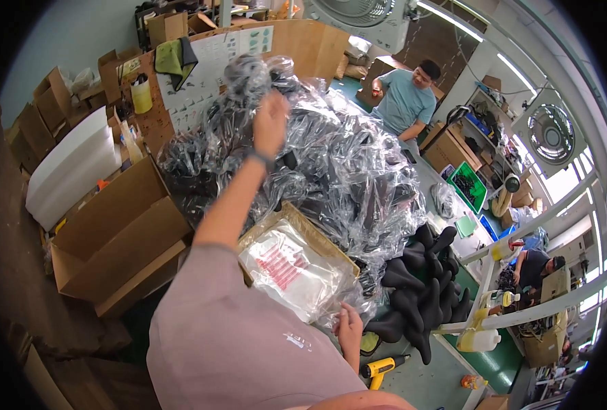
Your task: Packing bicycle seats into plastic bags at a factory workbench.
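Nearest, 5 o'clock: yellow heat gun (380,369) on table (413,383). Right grip (349,333), also 5 o'clock: fingers curled narrow at loose clear film (329,316), can't tell if pinching. 6 o'clock, just beside it: shallow carton (325,238) of flat clear bags (276,265), red print. Bags look light, limp, slippery; best taken by 1 free edge, between thumb and finger. 4 o'clock: heap of bare black saddle-shaped pieces (423,290), likely firm with some give.

From centre up to 12 o'clock: big pile of film-wrapped dark pieces (344,154). Probably light, film slick; hold the solid body through the wrap. Left grip (271,124) at 11 o'clock, over the pile's far part, blurred; can't tell wide, narrow or holding. Farther, between 1 and 2 o'clock: co-worker (406,102).
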